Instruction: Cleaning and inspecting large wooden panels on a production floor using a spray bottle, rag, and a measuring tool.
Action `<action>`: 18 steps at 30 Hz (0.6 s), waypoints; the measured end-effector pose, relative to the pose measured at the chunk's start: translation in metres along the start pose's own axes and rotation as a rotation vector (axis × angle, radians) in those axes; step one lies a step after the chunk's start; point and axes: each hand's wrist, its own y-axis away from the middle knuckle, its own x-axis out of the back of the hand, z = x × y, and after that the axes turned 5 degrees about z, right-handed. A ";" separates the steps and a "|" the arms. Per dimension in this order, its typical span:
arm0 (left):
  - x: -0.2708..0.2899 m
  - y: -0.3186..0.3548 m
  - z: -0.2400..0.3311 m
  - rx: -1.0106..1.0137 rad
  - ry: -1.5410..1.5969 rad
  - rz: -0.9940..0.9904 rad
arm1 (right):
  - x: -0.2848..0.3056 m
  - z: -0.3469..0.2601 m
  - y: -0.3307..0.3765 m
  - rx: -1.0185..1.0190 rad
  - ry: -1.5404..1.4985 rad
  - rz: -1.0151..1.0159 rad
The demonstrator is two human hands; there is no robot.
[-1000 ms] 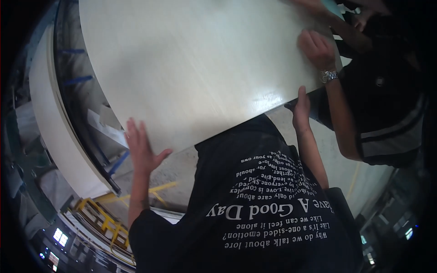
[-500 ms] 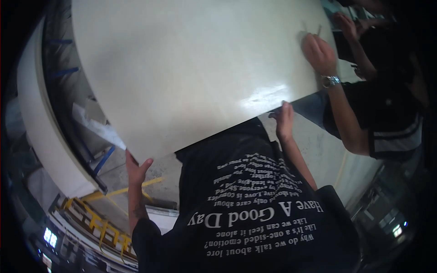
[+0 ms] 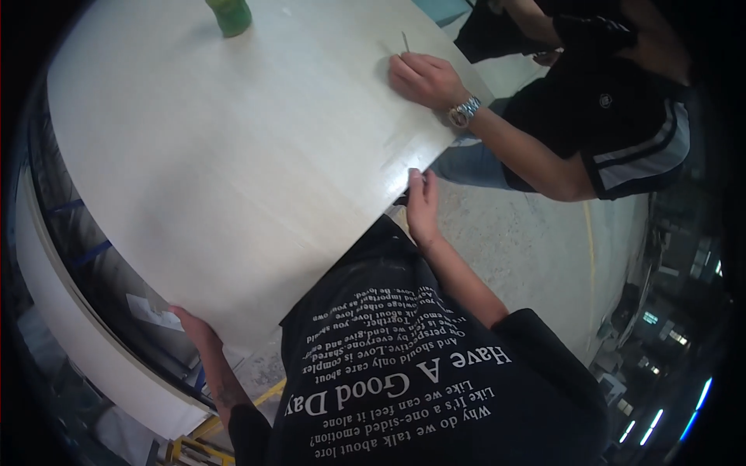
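Head view: we've got a board [image 3: 225,171] just past our shirt [image 3: 435,357], our right hand [image 3: 422,206] gripping its edge, our left hand [image 3: 200,329] touching it, can't tell if clamped.

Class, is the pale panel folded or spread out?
Spread out: the pale panel shows an unbroken surface, without folds, between the left hand and right hand.

1. On the black T-shirt [image 3: 443,369], I see white English words [image 3: 400,382]: many small lines, one larger line.
2. On the co-worker's dark shirt [image 3: 571,116], one pale badge [image 3: 605,101] is too small to read.
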 end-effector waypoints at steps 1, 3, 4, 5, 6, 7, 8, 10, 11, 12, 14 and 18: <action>-0.003 0.001 0.007 0.060 0.006 0.006 | 0.010 0.013 0.000 -0.004 -0.016 -0.061; -0.007 0.000 0.014 0.121 0.016 0.025 | 0.004 0.012 0.006 -0.008 -0.033 -0.135; -0.011 0.002 0.015 0.123 0.054 0.024 | 0.005 0.012 0.013 -0.034 -0.061 -0.168; -0.010 0.002 0.017 0.119 0.093 0.030 | 0.002 0.010 0.021 -0.059 -0.096 -0.206; -0.007 -0.001 0.014 0.118 0.094 0.036 | 0.000 0.006 0.024 -0.059 -0.098 -0.213; -0.005 -0.006 0.009 0.101 0.082 0.012 | -0.003 0.002 0.026 -0.072 -0.100 -0.245; -0.009 -0.009 0.010 0.082 0.071 -0.022 | -0.002 -0.001 0.026 -0.080 -0.103 -0.267; -0.013 -0.008 0.018 0.074 0.066 -0.029 | -0.001 -0.003 0.028 -0.072 -0.105 -0.274; -0.016 -0.004 0.025 0.066 0.061 -0.032 | 0.000 -0.007 0.026 -0.064 -0.106 -0.285; -0.009 -0.006 0.020 0.049 0.081 -0.038 | 0.001 -0.009 0.028 -0.038 -0.113 -0.283; 0.007 -0.018 0.001 0.009 0.136 -0.115 | -0.003 -0.011 0.023 0.038 -0.132 -0.321; -0.003 -0.019 -0.001 -0.005 0.166 -0.154 | -0.002 0.001 -0.008 -0.090 -0.146 -0.139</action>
